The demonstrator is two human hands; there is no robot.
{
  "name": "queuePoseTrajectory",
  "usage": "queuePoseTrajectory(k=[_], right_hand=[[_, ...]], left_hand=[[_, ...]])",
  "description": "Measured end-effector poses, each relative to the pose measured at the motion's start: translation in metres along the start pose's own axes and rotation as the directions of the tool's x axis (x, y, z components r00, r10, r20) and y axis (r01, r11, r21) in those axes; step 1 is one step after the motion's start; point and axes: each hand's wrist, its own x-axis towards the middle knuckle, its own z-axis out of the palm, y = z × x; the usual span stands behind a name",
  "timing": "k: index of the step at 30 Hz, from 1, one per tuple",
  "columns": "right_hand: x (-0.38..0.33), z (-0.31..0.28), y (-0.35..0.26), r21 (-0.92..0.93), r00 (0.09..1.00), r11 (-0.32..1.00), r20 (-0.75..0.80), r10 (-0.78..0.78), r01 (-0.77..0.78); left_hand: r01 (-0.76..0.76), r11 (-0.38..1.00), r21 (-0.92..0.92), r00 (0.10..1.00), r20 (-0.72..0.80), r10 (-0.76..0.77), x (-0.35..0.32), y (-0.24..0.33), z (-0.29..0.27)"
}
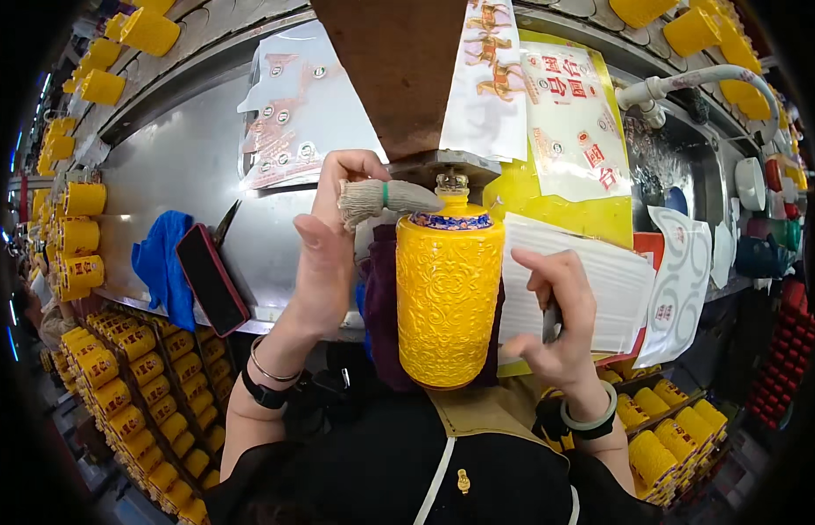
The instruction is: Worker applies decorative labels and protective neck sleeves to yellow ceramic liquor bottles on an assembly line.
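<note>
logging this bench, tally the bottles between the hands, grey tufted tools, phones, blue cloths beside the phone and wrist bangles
Yellow bottle: 1
Grey tufted tool: 1
Phone: 1
Blue cloth: 1
Bangles, one per wrist: 2
Total: 6

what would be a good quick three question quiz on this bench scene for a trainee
1. True or false: the phone lies to the right of the yellow bottle.
2. The band around the grey fabric piece at the left hand is: a) red, b) green, c) purple.
3. What lies just left of the phone?

Key: 1. False; 2. b; 3. A crumpled blue cloth.
</note>
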Motion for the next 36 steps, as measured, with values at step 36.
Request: queuePoseTrajectory(k=[36], right_hand=[[-0.028,0.041,-0.040,-0.432,0.959,0.860,0.055,-0.277,0.273]], left_hand=[[-0.008,1.000,-0.006,0.990,0.141,0.009,0.006,-0.022,-0.003]])
